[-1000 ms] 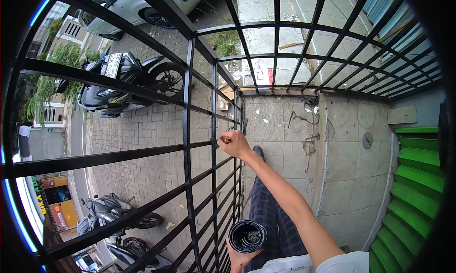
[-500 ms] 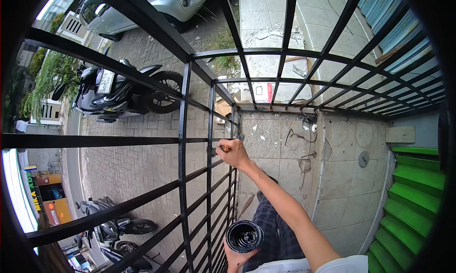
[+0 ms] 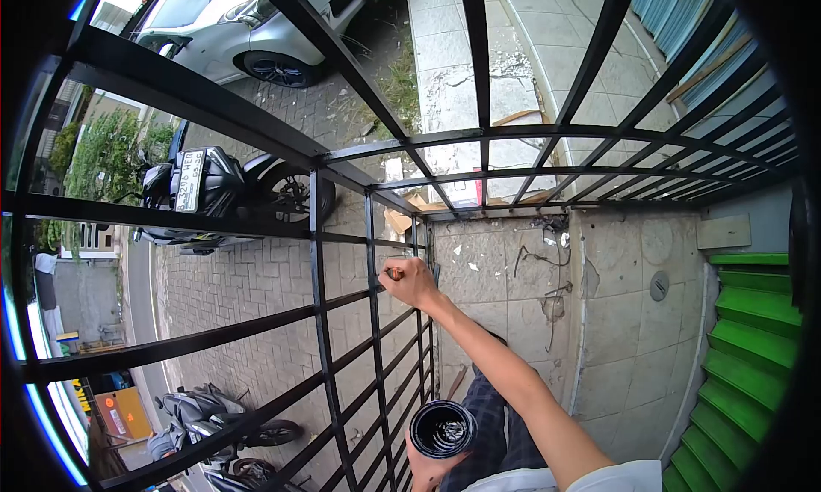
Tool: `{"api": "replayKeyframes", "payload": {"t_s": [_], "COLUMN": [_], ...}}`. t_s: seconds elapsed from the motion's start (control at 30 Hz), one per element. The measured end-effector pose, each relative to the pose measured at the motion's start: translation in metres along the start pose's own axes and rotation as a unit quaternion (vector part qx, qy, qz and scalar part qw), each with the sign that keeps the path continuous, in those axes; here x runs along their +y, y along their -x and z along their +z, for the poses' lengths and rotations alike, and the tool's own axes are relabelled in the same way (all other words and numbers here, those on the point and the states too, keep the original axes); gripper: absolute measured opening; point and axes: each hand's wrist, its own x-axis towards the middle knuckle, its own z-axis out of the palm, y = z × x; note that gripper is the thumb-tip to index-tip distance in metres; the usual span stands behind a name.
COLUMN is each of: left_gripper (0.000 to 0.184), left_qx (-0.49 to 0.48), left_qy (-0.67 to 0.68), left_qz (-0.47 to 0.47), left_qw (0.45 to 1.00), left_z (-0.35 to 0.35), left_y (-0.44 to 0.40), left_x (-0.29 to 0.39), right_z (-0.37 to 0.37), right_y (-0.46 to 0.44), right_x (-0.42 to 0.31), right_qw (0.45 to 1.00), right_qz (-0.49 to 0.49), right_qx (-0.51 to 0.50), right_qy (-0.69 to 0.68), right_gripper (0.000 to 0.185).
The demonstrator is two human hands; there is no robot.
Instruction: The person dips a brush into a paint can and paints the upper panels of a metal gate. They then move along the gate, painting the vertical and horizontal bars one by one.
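Note:
My left hand [image 3: 425,468] is wrapped round a can of black paint [image 3: 443,429] at the bottom of the view, close to my lap. The can's mouth faces up, and glossy dark paint shows inside. Stretched out ahead, my right hand [image 3: 409,284] is closed on a paintbrush [image 3: 395,274]. Only the orange end of its handle shows clearly; fingers and bars hide the bristles. That hand is right at the bars of a black metal fence [image 3: 374,274], which looks glossy. Whether the bristles touch the metal I cannot tell.
Fence bars run along my left and across the front. Beyond them stand a motorcycle [image 3: 222,188], a silver car [image 3: 265,38] and more motorcycles [image 3: 201,415]. Bent wire [image 3: 540,257] and debris lie on the tiled floor [image 3: 479,295]. A green slatted shutter [image 3: 748,355] is at right.
The view has tilted, so fence, car and motorcycle appear shifted. My right hand has moved slightly left and down in the picture with the brush. The paint can stays nearly in place.

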Motion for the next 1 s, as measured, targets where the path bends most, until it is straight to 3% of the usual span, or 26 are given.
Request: {"api": "replayKeyframes", "payload": {"t_s": [0.1, 0.2, 0.23, 0.33, 0.47, 0.6, 0.73, 0.77, 0.87, 0.9, 1.0], "left_gripper": [0.097, 0.096, 0.095, 0.093, 0.09, 0.087, 0.084, 0.084, 0.082, 0.081, 0.079], "left_qx": [0.011, 0.018, 0.019, 0.021, 0.029, 0.034, 0.043, 0.046, 0.055, 0.058, 0.061], "left_qy": [0.022, 0.05, 0.043, 0.032, 0.026, 0.027, 0.027, 0.026, 0.026, 0.025, 0.024], "left_qz": [0.017, 0.03, 0.028, 0.022, 0.02, 0.023, 0.027, 0.026, 0.031, 0.031, 0.039], "left_qw": [1.0, 0.998, 0.998, 0.999, 0.999, 0.999, 0.998, 0.998, 0.998, 0.998, 0.997], "left_z": [0.0, 0.001, 0.001, -0.001, -0.004, -0.004, -0.002, -0.001, 0.002, 0.003, 0.005], "left_y": [-0.007, -0.009, -0.01, -0.012, -0.013, -0.011, -0.014, -0.015, -0.015, -0.016, -0.019], "left_x": [0.013, 0.022, 0.021, 0.016, 0.013, 0.013, 0.016, 0.017, 0.018, 0.018, 0.018], "right_z": [0.002, -0.005, -0.006, 0.004, 0.001, 0.0, -0.004, -0.003, -0.004, -0.007, -0.007], "right_y": [-0.009, -0.013, -0.015, -0.024, -0.021, -0.019, -0.017, -0.02, -0.021, -0.02, -0.017], "right_x": [-0.006, -0.005, -0.008, -0.009, 0.001, -0.004, -0.005, -0.005, 0.006, 0.008, 0.012], "right_qw": [0.993, 0.999, 0.999, 0.989, 1.0, 0.994, 1.0, 0.995, 0.999, 0.999, 0.999], "right_qz": [-0.018, 0.006, -0.002, -0.041, -0.002, -0.026, -0.004, -0.035, 0.002, 0.006, 0.017], "right_qx": [0.116, -0.037, -0.025, 0.137, -0.013, 0.104, 0.015, 0.092, 0.035, -0.026, 0.021], "right_qy": [-0.031, 0.028, 0.022, -0.045, 0.022, 0.006, 0.013, -0.024, 0.005, 0.03, -0.046], "right_gripper": [0.012, 0.01, 0.009, 0.011, 0.01, 0.011, 0.011, 0.01, 0.01, 0.01, 0.011]}}
